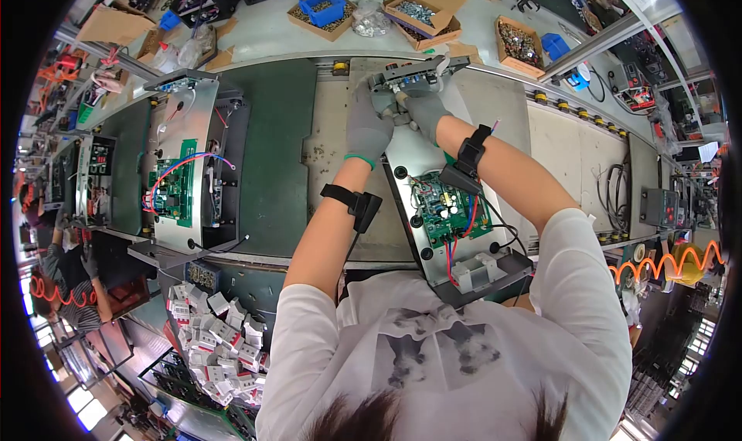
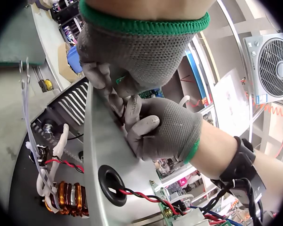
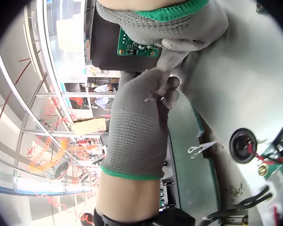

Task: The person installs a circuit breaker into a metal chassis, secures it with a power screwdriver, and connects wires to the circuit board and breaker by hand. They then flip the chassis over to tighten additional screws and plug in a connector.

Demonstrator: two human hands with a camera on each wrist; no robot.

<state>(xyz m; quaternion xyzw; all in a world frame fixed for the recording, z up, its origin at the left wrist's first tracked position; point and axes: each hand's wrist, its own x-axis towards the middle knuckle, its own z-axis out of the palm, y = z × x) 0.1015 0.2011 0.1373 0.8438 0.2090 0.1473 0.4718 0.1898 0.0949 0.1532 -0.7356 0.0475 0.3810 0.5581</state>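
Both hands wear grey gloves with green cuffs and meet at the far end of a metal chassis point(image 1: 413, 151), by its dark end panel point(image 1: 421, 71). My left hand point(image 1: 367, 124) is at the panel's left side with fingers bent. Beside it, my right hand point(image 1: 423, 112) has thumb and fingers curled together. The fingertips of both hands meet in a pinch in the left wrist view; what they pinch is hidden. A small green board point(image 3: 137, 51) sits on the panel near the right hand. Closer to the body, a larger green circuit board point(image 1: 452, 209) carries red and blue wires.
A second chassis point(image 1: 189, 120) stands to the left on the line. Boxes of small fasteners point(image 1: 321, 16) line the back bench. White breaker-like parts point(image 1: 220, 340) are piled at lower left. A black cable point(image 1: 614, 194) lies at right. Black grommets point(image 2: 112, 185) pass twisted wires through the plate.
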